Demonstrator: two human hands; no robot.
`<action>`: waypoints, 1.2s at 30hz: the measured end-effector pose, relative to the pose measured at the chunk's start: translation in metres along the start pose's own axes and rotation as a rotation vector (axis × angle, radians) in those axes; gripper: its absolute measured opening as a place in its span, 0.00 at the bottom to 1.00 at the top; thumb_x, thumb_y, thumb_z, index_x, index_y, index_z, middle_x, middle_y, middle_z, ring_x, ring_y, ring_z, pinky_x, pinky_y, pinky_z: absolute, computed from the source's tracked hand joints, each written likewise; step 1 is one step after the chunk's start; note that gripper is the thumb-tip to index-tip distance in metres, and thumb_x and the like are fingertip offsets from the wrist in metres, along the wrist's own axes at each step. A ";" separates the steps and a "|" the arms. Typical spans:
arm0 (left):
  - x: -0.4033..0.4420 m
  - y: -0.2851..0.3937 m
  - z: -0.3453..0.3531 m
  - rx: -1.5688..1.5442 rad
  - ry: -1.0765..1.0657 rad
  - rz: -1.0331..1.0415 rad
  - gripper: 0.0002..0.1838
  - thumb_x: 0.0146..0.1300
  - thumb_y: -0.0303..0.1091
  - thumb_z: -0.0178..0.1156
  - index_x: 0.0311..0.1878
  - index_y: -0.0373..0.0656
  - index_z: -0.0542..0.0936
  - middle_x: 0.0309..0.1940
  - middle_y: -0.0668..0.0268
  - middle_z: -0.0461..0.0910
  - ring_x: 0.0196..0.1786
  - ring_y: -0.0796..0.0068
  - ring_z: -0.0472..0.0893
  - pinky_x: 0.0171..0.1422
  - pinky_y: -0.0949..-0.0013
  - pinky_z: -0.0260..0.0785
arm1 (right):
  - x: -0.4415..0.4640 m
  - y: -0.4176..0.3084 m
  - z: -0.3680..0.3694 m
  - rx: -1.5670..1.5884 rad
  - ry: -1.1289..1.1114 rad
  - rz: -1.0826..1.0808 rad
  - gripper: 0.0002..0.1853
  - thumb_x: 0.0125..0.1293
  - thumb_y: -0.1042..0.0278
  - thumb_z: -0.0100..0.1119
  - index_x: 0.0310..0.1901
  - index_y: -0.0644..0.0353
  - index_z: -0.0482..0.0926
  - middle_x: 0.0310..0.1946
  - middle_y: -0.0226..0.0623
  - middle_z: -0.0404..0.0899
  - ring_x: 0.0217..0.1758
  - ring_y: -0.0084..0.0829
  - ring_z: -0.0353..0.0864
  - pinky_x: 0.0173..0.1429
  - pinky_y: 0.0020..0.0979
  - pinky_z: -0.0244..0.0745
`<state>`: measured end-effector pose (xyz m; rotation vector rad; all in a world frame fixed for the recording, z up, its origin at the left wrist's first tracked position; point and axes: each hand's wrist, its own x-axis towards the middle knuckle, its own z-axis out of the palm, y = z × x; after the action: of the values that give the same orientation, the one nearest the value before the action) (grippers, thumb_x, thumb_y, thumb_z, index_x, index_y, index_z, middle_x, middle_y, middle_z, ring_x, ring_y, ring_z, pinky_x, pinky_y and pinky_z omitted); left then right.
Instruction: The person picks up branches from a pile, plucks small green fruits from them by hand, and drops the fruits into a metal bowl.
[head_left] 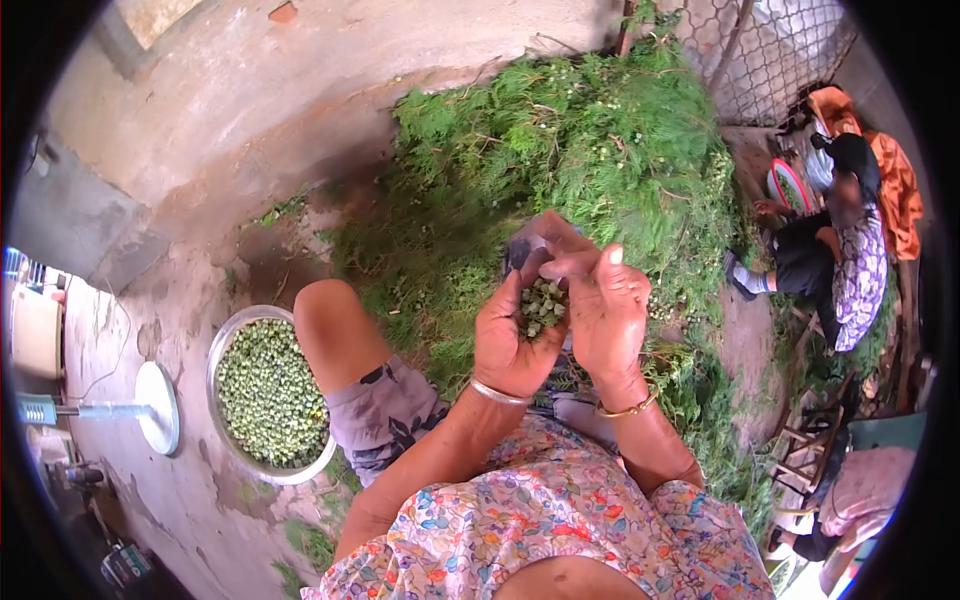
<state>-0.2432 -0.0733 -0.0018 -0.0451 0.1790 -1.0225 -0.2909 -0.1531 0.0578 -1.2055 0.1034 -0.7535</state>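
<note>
My left hand (512,348) is cupped around a small heap of green cones (543,308), which show between its palm and fingers. My right hand (612,325) is close beside it, palm partly turned toward me. Its thumb points up, apart from the other fingers, and one finger reaches over the top of the heap. Nothing is visible in the right palm. Behind both hands lies a big pile of feathery green conifer branches (620,150). To the left, a wide metal basin (222,440) holds many similar green cones.
A round-based stand fan (158,408) stands left of the basin. Loose green sprigs (310,540) litter the concrete floor. At right, a person in a patterned top (858,270) sits low beside the branches; another person's sleeve (868,490) shows near a wooden stool (800,455).
</note>
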 end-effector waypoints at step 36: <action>-0.032 0.030 -0.026 0.239 0.114 0.005 0.21 0.70 0.43 0.50 0.54 0.34 0.73 0.50 0.56 0.76 0.54 0.61 0.75 0.64 0.56 0.66 | -0.033 0.012 -0.004 -0.086 0.144 0.554 0.05 0.62 0.73 0.62 0.36 0.65 0.80 0.20 0.22 0.72 0.20 0.13 0.64 0.20 0.18 0.55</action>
<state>-0.2388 -0.0293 -0.0267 0.2315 0.1593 -1.0357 -0.3121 -0.1350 0.0358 -1.1281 0.5690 -0.3483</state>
